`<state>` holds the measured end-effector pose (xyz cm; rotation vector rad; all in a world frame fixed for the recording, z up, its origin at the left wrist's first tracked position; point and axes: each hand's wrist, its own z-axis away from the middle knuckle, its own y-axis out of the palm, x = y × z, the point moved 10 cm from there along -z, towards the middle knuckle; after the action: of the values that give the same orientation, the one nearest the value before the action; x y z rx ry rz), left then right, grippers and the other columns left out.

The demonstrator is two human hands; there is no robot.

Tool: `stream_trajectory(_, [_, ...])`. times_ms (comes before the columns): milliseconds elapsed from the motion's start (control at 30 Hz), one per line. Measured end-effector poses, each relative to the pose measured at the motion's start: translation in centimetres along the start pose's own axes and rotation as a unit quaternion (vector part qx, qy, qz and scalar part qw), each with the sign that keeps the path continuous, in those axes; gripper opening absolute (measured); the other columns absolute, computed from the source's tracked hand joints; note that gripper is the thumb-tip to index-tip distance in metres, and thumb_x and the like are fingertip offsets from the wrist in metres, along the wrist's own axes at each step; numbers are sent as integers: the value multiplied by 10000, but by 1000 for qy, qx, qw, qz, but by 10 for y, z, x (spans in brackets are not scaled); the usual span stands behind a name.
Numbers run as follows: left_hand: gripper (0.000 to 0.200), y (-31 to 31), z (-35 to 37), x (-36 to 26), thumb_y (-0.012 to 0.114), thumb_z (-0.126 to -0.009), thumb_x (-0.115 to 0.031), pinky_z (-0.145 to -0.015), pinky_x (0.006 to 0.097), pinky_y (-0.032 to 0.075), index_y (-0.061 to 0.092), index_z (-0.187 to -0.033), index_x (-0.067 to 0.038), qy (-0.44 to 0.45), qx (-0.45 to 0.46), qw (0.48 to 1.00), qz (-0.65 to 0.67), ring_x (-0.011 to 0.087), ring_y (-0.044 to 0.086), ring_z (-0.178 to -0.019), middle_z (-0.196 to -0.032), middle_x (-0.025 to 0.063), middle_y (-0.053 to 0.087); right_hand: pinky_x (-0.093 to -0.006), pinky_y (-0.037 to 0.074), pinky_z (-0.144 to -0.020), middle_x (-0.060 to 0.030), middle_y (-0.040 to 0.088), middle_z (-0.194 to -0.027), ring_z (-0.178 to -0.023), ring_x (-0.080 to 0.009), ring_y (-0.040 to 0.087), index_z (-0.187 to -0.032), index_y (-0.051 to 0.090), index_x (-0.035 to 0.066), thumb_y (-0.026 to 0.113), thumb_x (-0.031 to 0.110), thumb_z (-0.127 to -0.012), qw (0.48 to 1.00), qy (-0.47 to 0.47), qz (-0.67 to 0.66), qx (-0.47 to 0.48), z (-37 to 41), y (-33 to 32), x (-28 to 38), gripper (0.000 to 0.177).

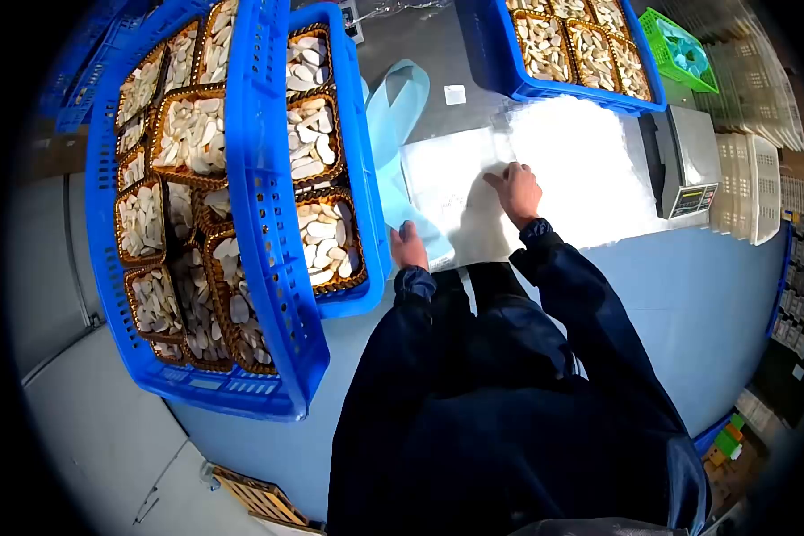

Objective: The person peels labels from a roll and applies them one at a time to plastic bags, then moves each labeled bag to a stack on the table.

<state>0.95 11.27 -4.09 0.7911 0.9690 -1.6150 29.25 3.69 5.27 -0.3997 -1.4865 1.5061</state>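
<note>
My right hand [515, 190] lies on a clear plastic bag [460, 183] spread flat on the table, fingers curled on its top edge. My left hand [408, 246] rests at the bag's near left corner, next to a light blue strip [393, 134] that loops across the table; whether it grips either I cannot tell. Both arms are in dark blue sleeves. A bright white sheet [572, 165] lies just right of my right hand.
Stacked blue crates [259, 179] of brown trays filled with pale sliced pieces stand at the left. Another such crate [491, 54] sits at the back. A digital scale [688, 161] stands right, with a green basket [683, 49] and white baskets [750, 183] beyond.
</note>
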Motion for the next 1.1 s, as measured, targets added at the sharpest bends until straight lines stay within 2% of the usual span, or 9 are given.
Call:
stream_trajectory(67, [363,-7,7,-24,517,-873,-196,-792,343,417,477,-1150,35,88,-43,995,-14,219,549,-908,-1066,125,567,-438,458,-675,-144,590,-827,-775,-350,567,-748,602,30,607,295,-771,999,-9,-43,-20,-6,2,-12,266])
stream_trajectory(267, [311,17,4,-22,552,-867,-165,-779,293,412,502,-1083,52,3,64,989,133,174,541,-879,-1016,91,580,-425,460,-653,-138,601,-775,-731,-327,587,-784,655,73,516,197,-818,992,-89,37,-80,3,-30,2,189])
stream_trajectory(333, [279,26,3,-17,554,-866,-178,-756,294,415,520,-1040,38,1,62,986,153,166,537,-861,-972,81,585,-372,467,-611,-125,612,-762,-669,-290,595,-810,641,67,516,143,-822,973,-157,-43,-160,17,-74,19,147])
stream_trajectory(467, [483,17,4,-19,578,-865,-236,-882,303,408,435,-1182,98,-42,76,988,129,220,543,-1009,-1081,147,572,-321,461,-554,-105,623,-680,-525,-233,567,-803,621,31,547,240,-850,946,-29,-317,-60,-3,-113,-50,226])
stream_trajectory(667, [424,-10,6,-27,575,-857,-340,-751,342,422,537,-1015,52,4,0,999,37,218,562,-870,-944,128,607,-393,430,-827,-180,541,-1070,-974,-316,515,-1112,505,0,680,268,-756,960,-151,45,-230,-13,-135,-81,479])
stream_trajectory(767, [434,-4,10,-38,567,-855,-339,-746,328,423,536,-1014,63,-22,12,999,29,218,555,-855,-931,136,602,-298,450,-786,-126,589,-1087,-884,-209,575,-1142,548,56,676,82,-747,909,-264,-315,69,54,-61,26,416])
stream_trajectory(867, [490,-4,1,-19,560,-856,-344,-764,337,423,485,-1118,63,-75,10,997,17,240,546,-890,-1052,141,565,-241,453,-783,-14,619,-1012,-889,-77,541,-1075,614,56,613,-6,-802,777,-134,-493,368,127,24,75,280])
stream_trajectory(1000, [448,-21,1,-21,577,-832,-358,-651,334,454,530,-1067,20,-86,-31,995,47,182,565,-753,-910,84,590,-213,454,-743,-19,628,-957,-824,-64,544,-1061,613,24,595,-41,-805,795,-98,-524,290,130,43,73,265])
stream_trajectory(1100, [404,1,39,-56,601,-823,-344,-643,336,517,560,-1062,-22,-239,107,952,160,183,615,-763,-916,74,609,-211,455,-725,-24,628,-908,-810,-63,540,-1060,611,15,597,-40,-806,830,-96,-485,258,123,55,62,260])
